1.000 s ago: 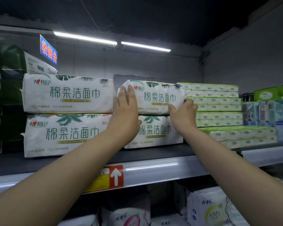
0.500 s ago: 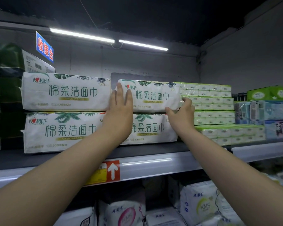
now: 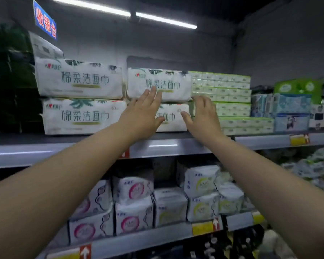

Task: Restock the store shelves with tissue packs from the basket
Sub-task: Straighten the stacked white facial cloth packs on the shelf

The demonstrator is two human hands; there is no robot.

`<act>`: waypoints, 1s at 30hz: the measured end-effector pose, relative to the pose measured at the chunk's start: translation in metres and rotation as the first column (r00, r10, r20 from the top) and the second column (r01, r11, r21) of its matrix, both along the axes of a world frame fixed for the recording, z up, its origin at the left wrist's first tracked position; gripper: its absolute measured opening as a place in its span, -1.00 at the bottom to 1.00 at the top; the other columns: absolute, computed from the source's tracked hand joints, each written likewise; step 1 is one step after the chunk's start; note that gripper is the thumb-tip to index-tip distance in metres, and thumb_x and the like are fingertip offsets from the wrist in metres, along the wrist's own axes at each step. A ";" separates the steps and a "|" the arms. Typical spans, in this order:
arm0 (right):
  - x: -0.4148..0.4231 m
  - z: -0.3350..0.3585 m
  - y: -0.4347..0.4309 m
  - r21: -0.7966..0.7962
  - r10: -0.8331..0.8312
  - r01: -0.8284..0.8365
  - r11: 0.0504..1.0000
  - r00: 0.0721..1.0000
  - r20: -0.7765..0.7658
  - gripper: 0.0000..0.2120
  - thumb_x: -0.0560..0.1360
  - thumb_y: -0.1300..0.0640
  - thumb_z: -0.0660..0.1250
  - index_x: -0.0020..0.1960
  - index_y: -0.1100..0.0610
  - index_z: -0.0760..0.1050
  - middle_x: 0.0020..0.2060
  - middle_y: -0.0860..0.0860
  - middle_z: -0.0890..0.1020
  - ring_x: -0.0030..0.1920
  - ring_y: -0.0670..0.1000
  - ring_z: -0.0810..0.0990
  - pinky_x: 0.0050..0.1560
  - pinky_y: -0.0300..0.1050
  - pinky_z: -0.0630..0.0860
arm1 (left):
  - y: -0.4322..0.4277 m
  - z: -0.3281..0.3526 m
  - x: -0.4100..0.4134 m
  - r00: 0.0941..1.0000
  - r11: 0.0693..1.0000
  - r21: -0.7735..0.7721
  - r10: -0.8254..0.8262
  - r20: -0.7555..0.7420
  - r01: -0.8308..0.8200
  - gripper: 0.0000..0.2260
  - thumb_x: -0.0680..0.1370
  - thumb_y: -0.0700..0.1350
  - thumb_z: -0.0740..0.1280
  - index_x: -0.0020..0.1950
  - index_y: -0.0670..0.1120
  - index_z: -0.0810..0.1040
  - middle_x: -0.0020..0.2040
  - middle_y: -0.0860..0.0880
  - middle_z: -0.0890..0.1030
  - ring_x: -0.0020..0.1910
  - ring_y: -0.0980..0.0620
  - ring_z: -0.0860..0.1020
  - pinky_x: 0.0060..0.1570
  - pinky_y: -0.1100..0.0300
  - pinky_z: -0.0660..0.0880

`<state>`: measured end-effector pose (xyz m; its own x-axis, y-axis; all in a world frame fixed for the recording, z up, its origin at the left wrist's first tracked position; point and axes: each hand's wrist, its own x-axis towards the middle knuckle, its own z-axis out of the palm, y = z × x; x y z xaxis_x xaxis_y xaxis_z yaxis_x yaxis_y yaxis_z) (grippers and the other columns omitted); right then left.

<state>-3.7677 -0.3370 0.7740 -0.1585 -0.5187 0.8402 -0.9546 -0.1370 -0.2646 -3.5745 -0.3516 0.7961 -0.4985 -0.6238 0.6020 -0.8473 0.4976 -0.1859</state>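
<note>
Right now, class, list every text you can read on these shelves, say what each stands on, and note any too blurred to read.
"棉柔洁面巾": green print on the white tissue packs on the top shelf.
"收银台": red characters on the blue sign, upper left.
Too blurred or small: the tissue packs' red brand logos, the yellow price tags, and the print on the sanitary pad packs below.

White tissue packs, green palm-leaf print, pale green bundles, blue sign
</note>
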 end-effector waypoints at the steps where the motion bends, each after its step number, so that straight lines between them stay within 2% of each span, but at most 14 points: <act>1: -0.005 -0.007 0.012 0.032 -0.020 0.021 0.999 0.999 -0.049 -0.41 0.58 -0.09 0.27 0.50 0.14 0.22 0.50 0.19 0.22 0.49 0.21 0.17 0.48 0.12 0.14 | 0.010 -0.006 -0.003 0.999 0.999 0.026 -0.034 0.002 0.034 -0.33 0.66 0.13 0.06 0.60 -0.10 -0.23 0.60 -0.07 -0.24 0.59 -0.05 -0.17 0.51 -0.07 -0.10; 4: -0.024 -0.036 0.051 0.165 -0.062 0.091 0.982 0.983 -0.174 -0.36 0.59 -0.16 0.20 0.57 0.05 0.10 0.57 0.16 0.08 0.56 0.17 0.02 0.52 0.20 0.01 | 0.038 -0.034 -0.010 0.992 0.985 0.119 -0.129 -0.007 0.129 -0.33 0.65 0.16 0.08 0.60 -0.06 -0.20 0.61 -0.06 -0.22 0.59 -0.04 -0.16 0.53 -0.06 -0.09; 7: -0.046 -0.074 0.094 0.292 -0.107 0.164 0.942 0.974 -0.201 -0.33 0.59 -0.23 0.15 0.58 0.00 0.05 0.58 0.12 0.01 0.57 0.16 -0.03 0.52 0.24 -0.01 | 0.063 -0.071 -0.019 0.979 0.958 0.205 -0.202 -0.020 0.202 -0.32 0.64 0.19 0.09 0.61 -0.05 -0.15 0.61 -0.08 -0.16 0.59 -0.06 -0.12 0.52 -0.09 -0.07; 12: -0.079 -0.142 0.171 0.537 -0.220 0.270 0.799 0.963 -0.156 -0.29 0.57 -0.31 0.10 0.60 -0.08 -0.09 0.59 0.06 -0.11 0.58 0.13 -0.13 0.50 0.25 -0.09 | 0.102 -0.131 -0.051 0.969 0.901 0.387 -0.238 0.068 0.195 -0.32 0.61 0.27 0.04 0.61 0.01 -0.14 0.61 -0.04 -0.22 0.59 -0.04 -0.15 0.49 -0.17 -0.14; 17: -0.099 -0.197 0.235 0.666 -0.331 0.361 0.653 0.927 -0.177 -0.27 0.56 -0.34 0.06 0.60 -0.09 -0.13 0.59 0.06 -0.13 0.58 0.13 -0.14 0.49 0.29 -0.09 | 0.127 -0.184 -0.094 0.914 0.839 0.476 -0.374 0.154 0.263 -0.30 0.60 0.30 0.02 0.61 0.03 -0.18 0.60 -0.03 -0.25 0.59 -0.03 -0.17 0.47 -0.18 -0.22; 21: -0.104 -0.233 0.273 0.707 -0.497 0.461 0.536 0.849 -0.177 -0.25 0.55 -0.37 0.05 0.60 -0.10 -0.14 0.59 0.06 -0.12 0.58 0.14 -0.12 0.50 0.28 -0.07 | 0.138 -0.215 -0.123 0.823 0.769 0.542 -0.521 0.226 0.338 -0.28 0.58 0.34 -0.01 0.60 0.06 -0.24 0.59 -0.02 -0.30 0.58 -0.06 -0.21 0.46 -0.21 -0.25; 25: -0.091 -0.269 0.311 0.756 -0.625 0.470 0.456 0.774 -0.104 -0.23 0.53 -0.36 0.11 0.60 -0.11 -0.11 0.60 0.07 -0.09 0.58 0.14 -0.11 0.49 0.30 -0.09 | 0.146 -0.243 -0.143 0.710 0.692 0.605 -0.647 0.278 0.394 -0.26 0.56 0.38 -0.03 0.60 0.08 -0.26 0.58 -0.02 -0.32 0.58 -0.04 -0.24 0.46 -0.21 -0.28; 30: -0.054 -0.314 0.362 0.795 -0.793 0.505 0.335 0.608 -0.052 -0.23 0.52 -0.33 0.17 0.60 -0.10 -0.05 0.59 0.10 -0.05 0.57 0.16 -0.06 0.48 0.33 -0.08 | 0.167 -0.283 -0.157 0.516 0.572 0.659 -0.799 0.310 0.489 -0.22 0.53 0.41 -0.04 0.58 0.09 -0.30 0.57 -0.01 -0.35 0.57 -0.03 -0.27 0.45 -0.24 -0.29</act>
<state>-3.8214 0.0250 0.4604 -0.8732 -0.4763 0.1031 -0.4870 0.8455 -0.2189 -3.7315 -0.1849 0.5129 -0.9855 -0.0718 -0.1537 -0.0628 0.9961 -0.0622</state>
